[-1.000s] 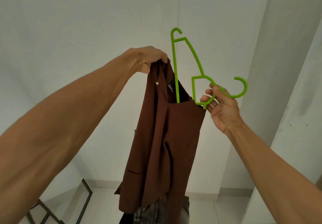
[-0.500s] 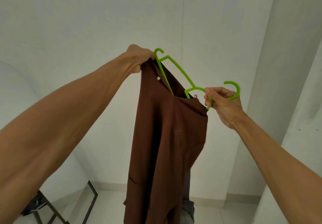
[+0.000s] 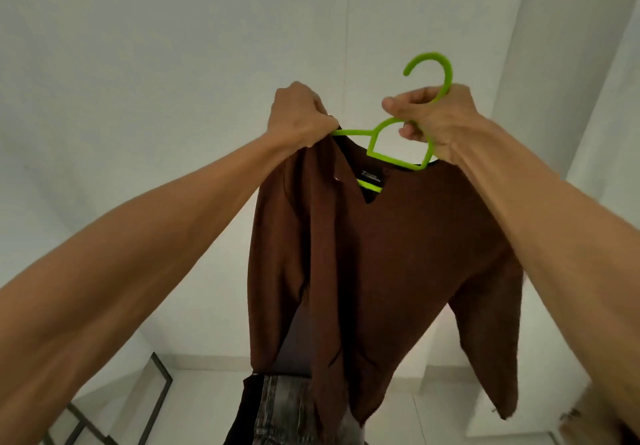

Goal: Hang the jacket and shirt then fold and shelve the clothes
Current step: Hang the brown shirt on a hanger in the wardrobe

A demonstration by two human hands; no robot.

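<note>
A brown jacket (image 3: 391, 257) hangs in the air in front of me on a bright green plastic hanger (image 3: 388, 147). My left hand (image 3: 298, 115) grips the jacket's left shoulder and collar where the hanger's left arm ends. My right hand (image 3: 433, 117) holds the hanger at the base of its hook, which points upward. The hanger's right arm is hidden inside the jacket's right shoulder. A black label shows at the neck. One sleeve hangs down at the lower right.
White walls fill the view behind the jacket, with a pillar edge at the right. A black metal frame (image 3: 156, 396) stands at the lower left. Below the jacket lie dark and grey denim clothes (image 3: 277, 410). A brown object shows at the lower right corner.
The hanger has swung from steeply tilted to nearly level, hook up, and now sits inside both shoulders. My hands have risen and the jacket has spread open wider.
</note>
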